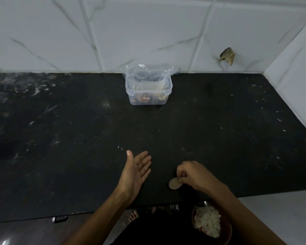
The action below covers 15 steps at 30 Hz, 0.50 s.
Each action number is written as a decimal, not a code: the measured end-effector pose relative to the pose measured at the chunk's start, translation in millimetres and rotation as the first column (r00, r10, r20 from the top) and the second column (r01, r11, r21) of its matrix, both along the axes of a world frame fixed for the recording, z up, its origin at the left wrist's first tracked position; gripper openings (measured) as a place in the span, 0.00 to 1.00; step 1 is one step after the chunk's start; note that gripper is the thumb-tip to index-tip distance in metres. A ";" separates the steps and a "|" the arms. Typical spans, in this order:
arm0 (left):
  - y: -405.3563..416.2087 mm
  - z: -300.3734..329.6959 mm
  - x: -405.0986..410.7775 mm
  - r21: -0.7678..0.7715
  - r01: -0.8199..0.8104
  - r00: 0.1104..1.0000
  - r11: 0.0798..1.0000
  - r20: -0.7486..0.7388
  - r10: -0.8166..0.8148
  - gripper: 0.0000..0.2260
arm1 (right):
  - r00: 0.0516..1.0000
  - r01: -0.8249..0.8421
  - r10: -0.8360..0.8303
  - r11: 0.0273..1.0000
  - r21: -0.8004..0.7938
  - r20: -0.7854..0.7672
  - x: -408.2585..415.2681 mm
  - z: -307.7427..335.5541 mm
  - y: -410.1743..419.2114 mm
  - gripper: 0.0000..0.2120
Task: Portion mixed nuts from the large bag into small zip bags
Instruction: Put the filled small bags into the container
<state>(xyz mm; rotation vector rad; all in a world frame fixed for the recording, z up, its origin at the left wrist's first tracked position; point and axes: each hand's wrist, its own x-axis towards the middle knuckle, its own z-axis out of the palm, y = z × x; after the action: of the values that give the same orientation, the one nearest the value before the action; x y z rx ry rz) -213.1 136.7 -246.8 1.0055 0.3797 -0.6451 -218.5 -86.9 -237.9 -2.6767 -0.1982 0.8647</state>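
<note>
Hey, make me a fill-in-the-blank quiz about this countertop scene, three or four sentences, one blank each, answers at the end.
1. The clear plastic container stands at the back of the black countertop, against the ____ wall.
2. The right hand holds a ____ by its handle.
3. The left hand is ____, fingers straight, holding nothing.
4. Crumpled clear ____ stick out of the container's top.

Missing words: tiled; spoon; open; bags
</note>
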 end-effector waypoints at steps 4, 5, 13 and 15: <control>1.9 2.8 6.7 0.019 0.006 0.999 1.000 0.043 -0.007 0.40 | 1.000 0.006 -0.006 0.999 0.037 0.009 12.3 8.5 6.5 0.02; 2.3 4.6 11.0 0.026 0.001 0.998 1.000 0.057 -0.003 0.40 | 1.000 0.013 -0.014 0.999 0.053 0.023 18.5 12.2 9.2 0.03; 3.6 26.5 76.1 0.109 -0.059 0.978 0.992 0.204 0.036 0.35 | 0.964 0.055 -0.080 0.993 0.106 0.253 107.7 35.8 40.4 0.05; 2.7 30.7 95.7 0.114 -0.077 0.973 0.991 0.227 0.049 0.38 | 0.935 0.066 -0.097 0.993 0.101 0.341 134.4 36.2 47.0 0.03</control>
<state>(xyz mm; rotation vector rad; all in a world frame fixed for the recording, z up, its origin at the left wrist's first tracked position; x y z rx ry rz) -117.4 139.4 -216.1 1.1657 0.2535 -0.4493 -84.1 -39.8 -201.7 -2.7121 -0.1976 0.3445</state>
